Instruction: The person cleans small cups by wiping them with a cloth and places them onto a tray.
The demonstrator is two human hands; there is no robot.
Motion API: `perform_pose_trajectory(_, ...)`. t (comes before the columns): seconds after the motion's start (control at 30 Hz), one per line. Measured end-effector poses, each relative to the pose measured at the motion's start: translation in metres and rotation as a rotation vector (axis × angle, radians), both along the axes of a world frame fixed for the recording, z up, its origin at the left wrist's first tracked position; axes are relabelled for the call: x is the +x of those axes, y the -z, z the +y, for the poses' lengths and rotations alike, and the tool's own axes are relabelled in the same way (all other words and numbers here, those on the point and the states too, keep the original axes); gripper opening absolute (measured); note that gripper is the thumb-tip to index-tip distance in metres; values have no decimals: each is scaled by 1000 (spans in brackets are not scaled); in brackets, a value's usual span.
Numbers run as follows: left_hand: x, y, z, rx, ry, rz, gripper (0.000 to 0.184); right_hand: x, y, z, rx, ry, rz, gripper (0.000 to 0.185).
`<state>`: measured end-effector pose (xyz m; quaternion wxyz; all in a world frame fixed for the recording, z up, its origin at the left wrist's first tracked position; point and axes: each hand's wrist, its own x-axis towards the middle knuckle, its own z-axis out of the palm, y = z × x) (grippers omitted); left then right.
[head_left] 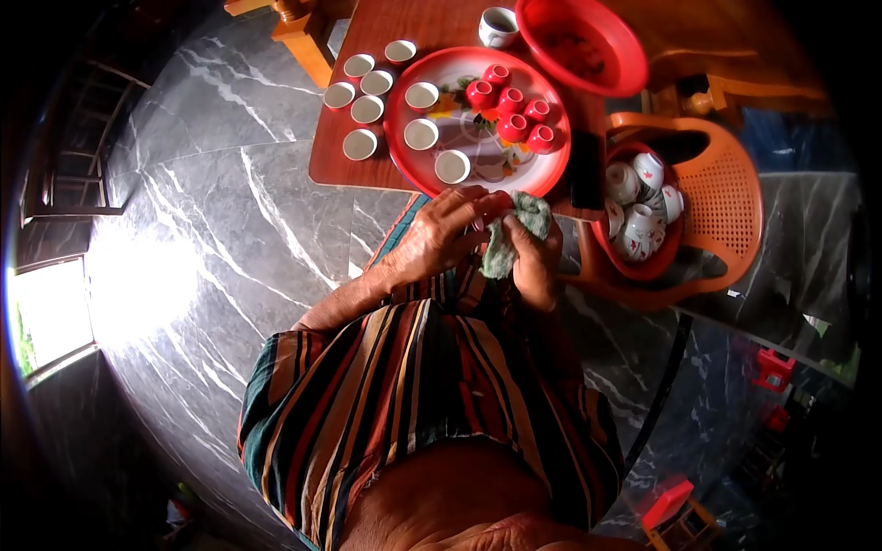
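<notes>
My left hand [436, 234] is closed around a small red cup [496, 204] in front of the tray's near edge. My right hand [537, 262] grips a pale green cloth [501, 253], which is pressed against the cup. My left fingers partly cover the cup. Just beyond both hands is a round red-rimmed tray [400, 138] with a flower pattern. On its right side, several red cups [512, 128] stand upside down. Along its left side, white-lined cups [452, 167] stand mouth up. More such cups [359, 144] stand on the wooden table left of the tray.
Behind the tray are a white cup [497, 28] and a red basin [634, 69]. A black phone-like object [585, 172] lies at the table's right edge. An orange plastic chair [735, 197] at the right holds a red bowl [634, 271] of patterned white cups [638, 230].
</notes>
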<state>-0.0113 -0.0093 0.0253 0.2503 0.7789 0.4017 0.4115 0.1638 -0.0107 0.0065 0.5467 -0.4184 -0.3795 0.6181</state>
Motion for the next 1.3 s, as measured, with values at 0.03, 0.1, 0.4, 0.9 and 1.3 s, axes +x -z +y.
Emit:
perform_pose_trajectory(0.03,1,0,0,2,-4,0,52,-1,-4,3,-52,-19,101,24)
perform_pose_trajectory(0.1,5,-4,-1,266,-29,248,51,0,-8,10,-191,-104,225,22)
perform_pose_trajectory(0.4,-1,30,11,-1040,120,-819,50,-7,-18,-1,96,124,-20,33)
perform_pose_trajectory(0.9,0,8,-6,-187,-31,-78,48,-1,-10,-6,66,50,-124,29)
perform_pose_trajectory(1.3,6,25,-3,43,-31,-6,53,-8,-16,-2,57,23,-160,31)
